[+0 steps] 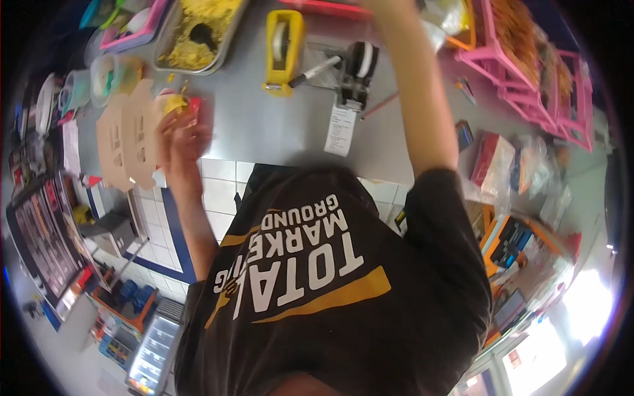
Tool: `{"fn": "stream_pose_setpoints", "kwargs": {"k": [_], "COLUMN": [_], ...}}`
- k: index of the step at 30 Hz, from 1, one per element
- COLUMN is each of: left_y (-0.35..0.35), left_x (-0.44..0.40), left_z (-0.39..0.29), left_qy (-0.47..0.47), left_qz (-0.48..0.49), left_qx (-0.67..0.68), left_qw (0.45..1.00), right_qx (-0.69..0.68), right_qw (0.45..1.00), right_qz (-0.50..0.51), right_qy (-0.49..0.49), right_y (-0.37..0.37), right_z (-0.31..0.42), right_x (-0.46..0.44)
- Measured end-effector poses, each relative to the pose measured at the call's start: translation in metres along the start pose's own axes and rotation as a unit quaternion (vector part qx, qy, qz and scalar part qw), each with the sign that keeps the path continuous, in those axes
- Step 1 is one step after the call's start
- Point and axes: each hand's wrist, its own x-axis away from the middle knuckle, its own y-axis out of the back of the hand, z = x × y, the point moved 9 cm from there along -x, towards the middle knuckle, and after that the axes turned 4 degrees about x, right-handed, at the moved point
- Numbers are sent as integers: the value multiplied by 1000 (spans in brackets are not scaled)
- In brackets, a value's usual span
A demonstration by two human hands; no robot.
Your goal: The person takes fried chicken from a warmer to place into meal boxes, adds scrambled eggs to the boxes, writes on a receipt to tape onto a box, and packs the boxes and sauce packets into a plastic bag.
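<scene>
Black cloth is nearest to me: a shirt [422,317] with white lettering and yellow bands. Past it, on the metal table [254,122], I see the left hand [181,135] with bent fingers at a red wrapper [202,109] and some yellow food [176,103], just beside brown cardboard [117,142]; blur keeps me from telling whether it grasps them. A printed slip [340,129] lies by a black dispenser [354,82]. Farther on are a marker [316,71], a yellow tape dispenser [284,49] and a metal tray [191,70] of yellow food. The right forearm [422,99] reaches past my top edge, so I cannot tell that hand's grip.
</scene>
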Motion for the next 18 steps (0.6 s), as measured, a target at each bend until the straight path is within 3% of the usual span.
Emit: {"fn": "stream_pose_setpoints", "kwargs": {"k": [1, 2, 4, 6, 7, 9, 11, 12, 14, 15, 17, 18], "left_y": [-28, -47, -62, -41, -21, 12, 40, 52, 79, 96, 129, 151], "left_x": [3, 8, 19, 32, 31, 47, 64, 68, 73, 76, 79, 80], "left_z": [9, 16, 19, 34, 37, 50, 64, 59, 51, 48, 31, 16], "left_qy": [83, 122, 149, 204, 72, 84, 190, 210, 224, 244, 214, 169], "left_qz": [63, 114, 97, 64, 44, 15, -13, -37, -53, -59, -97, -133], "left_qx": [81, 139, 174, 62, -85, -122, -65, -75, -80, -92, -70, -62], "left_qw": [991, 976, 969, 975, 993, 989, 979, 974, 970, 964, 969, 975], "right_qx": [110, -2, -88, -55, -100, -125, -30, -32, -108, -108, -145, -84], "right_qw": [988, 935, 966, 950, 942, 931, 962, 960, 894, 895, 892, 920], "right_qz": [87, 271, 226, 256, 259, 284, 263, 272, 330, 343, 267, 257], "right_qy": [70, -229, -89, -172, -188, -193, -60, -49, -282, -264, -335, -285], "right_y": [-43, -84, -147, -179, -188, -210, -222, -233, -265, -277, -285, -289], "right_z": [11, 15, 22, 21, 32, 39, 57, 60, 36, 46, 48, 43], "right_x": [33, 88, 149, 199, 213, 245, 251, 259, 285, 281, 271, 265]}}
